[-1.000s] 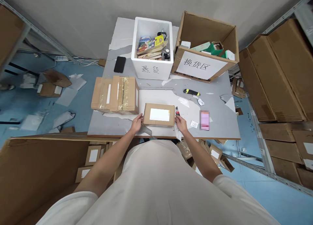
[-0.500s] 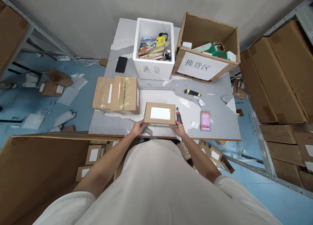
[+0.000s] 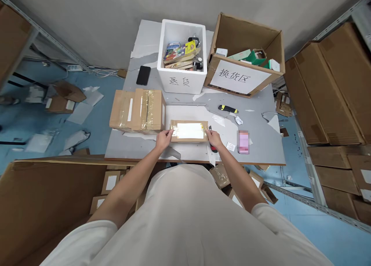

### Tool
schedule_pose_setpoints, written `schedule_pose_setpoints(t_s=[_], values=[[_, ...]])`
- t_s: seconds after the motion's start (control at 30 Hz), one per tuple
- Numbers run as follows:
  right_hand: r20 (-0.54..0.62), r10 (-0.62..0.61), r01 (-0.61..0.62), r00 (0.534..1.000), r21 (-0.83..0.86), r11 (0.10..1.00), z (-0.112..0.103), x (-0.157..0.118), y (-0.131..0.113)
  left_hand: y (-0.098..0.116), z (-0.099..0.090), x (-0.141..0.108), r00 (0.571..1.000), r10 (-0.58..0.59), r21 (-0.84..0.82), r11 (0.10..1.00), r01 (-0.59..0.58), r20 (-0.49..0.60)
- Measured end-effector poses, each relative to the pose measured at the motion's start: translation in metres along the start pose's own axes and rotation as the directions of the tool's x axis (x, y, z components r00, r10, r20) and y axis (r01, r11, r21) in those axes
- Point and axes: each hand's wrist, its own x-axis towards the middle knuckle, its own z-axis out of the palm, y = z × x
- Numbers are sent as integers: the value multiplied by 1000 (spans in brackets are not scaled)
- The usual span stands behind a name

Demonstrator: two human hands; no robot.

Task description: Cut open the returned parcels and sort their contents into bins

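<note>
Between my hands, at the middle of the table, is a small cardboard box [image 3: 189, 131] with a white label on the face toward me and shiny tape near both ends. My left hand [image 3: 164, 138] grips its left end, with the thumb on the near side. At the right end my right hand [image 3: 214, 139] holds it the same way. A red and black utility knife [image 3: 213, 148] lies partly hidden under my right hand. Just left of the held box stand taped cardboard boxes [image 3: 137, 109], side by side.
A white foam box [image 3: 181, 82] with books and a lettered cardboard carton [image 3: 245, 80] stand at the back. A phone [image 3: 143, 75], a yellow and black utility knife [image 3: 228, 109], paper scraps and a blurred pink item [image 3: 243, 142] lie about. Shelves flank the table.
The held box has been tipped, so a taped, labelled face now shows. Both hands have moved slightly up, from its lower corners to its ends.
</note>
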Motion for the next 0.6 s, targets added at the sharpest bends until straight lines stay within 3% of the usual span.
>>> schedule_pose_setpoints(t_s=[0.23, 0.37, 0.43, 0.6], values=[[1, 42, -41, 999, 121, 992, 4, 2, 9, -15, 6, 4, 997, -68, -208, 975, 72, 26], [51, 65, -79, 997, 358, 930, 12, -2, 27, -34, 15, -1, 979, -181, -491, 847, 205, 97], [58, 35, -55, 998, 389, 920, 17, -7, 38, -45, 20, -7, 978, -161, -551, 809, 206, 130], [165, -81, 20, 983, 342, 939, 28, -19, 50, -57, 31, -23, 974, -8, -495, 860, 122, 225]])
